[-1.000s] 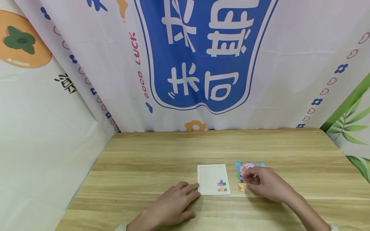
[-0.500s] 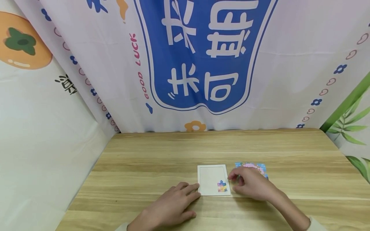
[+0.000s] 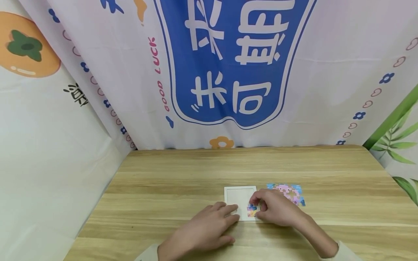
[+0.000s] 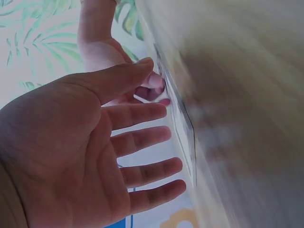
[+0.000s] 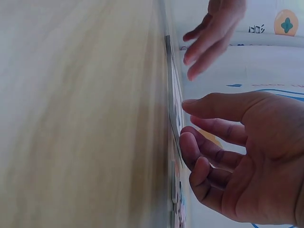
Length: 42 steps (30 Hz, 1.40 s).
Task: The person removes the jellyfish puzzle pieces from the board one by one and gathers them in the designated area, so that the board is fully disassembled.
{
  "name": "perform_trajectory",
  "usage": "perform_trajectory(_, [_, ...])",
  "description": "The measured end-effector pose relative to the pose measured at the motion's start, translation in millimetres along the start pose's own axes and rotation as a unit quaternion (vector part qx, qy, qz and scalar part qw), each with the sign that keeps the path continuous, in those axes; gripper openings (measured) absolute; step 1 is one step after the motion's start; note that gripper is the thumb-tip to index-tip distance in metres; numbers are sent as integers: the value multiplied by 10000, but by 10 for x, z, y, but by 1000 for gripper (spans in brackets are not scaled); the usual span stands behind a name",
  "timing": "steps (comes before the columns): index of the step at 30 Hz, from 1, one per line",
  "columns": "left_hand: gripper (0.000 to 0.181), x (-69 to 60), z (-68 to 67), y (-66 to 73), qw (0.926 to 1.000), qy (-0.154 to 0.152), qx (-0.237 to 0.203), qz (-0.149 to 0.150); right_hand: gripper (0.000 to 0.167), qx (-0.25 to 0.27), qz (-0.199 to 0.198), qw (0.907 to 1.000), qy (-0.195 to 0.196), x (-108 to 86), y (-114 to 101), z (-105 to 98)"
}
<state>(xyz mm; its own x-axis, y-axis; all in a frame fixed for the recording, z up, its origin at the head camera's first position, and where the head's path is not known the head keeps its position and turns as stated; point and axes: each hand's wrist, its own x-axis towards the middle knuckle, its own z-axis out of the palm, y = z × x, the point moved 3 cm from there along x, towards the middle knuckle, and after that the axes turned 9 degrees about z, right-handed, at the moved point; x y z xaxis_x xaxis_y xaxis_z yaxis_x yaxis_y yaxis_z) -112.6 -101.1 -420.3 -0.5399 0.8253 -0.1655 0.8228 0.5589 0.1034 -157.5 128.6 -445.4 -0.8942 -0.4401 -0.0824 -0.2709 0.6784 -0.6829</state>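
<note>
A white puzzle tray point(image 3: 236, 195) lies on the table, with several colourful puzzle pieces point(image 3: 251, 211) in its lower right corner. My right hand point(image 3: 277, 209) is at that corner, fingers curled and thumb bent toward the pieces. In the right wrist view, the thumb and fingertips point(image 5: 188, 105) are close to the tray's edge; whether they pinch a piece is hidden. My left hand point(image 3: 212, 224) reaches over the tray's lower left corner. Its fingers point(image 4: 142, 140) are spread and nearly straight, and hold nothing.
Right of the tray, more puzzle pieces point(image 3: 295, 192) lie together in a pink and blue picture, partly behind my right hand. The wooden table point(image 3: 169, 177) ends at the back against a printed cloth point(image 3: 313, 119). More printed cloth hangs at both sides.
My right hand has moved left from the loose puzzle pieces to the tray's lower right corner. My left hand has shifted right, from the tray's left edge to over its lower left part.
</note>
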Motion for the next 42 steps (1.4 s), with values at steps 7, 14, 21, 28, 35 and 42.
perform_trajectory(7, [62, 138, 45, 57, 9995, -312, -4, 62, 28, -131, 119, 9998, 2, 15, -4, 39])
perform_trajectory(14, [59, 164, 105, 83, 9995, -250, 162, 145, 29, -111, 250, 9995, -136, 38, -34, 58])
perform_trajectory(21, [59, 159, 112, 91, 9998, -182, 80, 86, 38, 72, 400, 9991, -102, 43, -38, 69])
perform_trajectory(28, [59, 153, 108, 95, 9998, -102, 109, 142, 27, -79, 275, 9995, 95, 6, -24, 62])
perform_trajectory(35, [59, 161, 124, 92, 9997, -162, 62, 145, 14, 311, 326, 9990, -73, -22, -9, 45])
perform_trajectory(42, [59, 157, 121, 83, 9997, -209, -37, 132, 14, 373, 300, 9988, -70, -48, 11, 9])
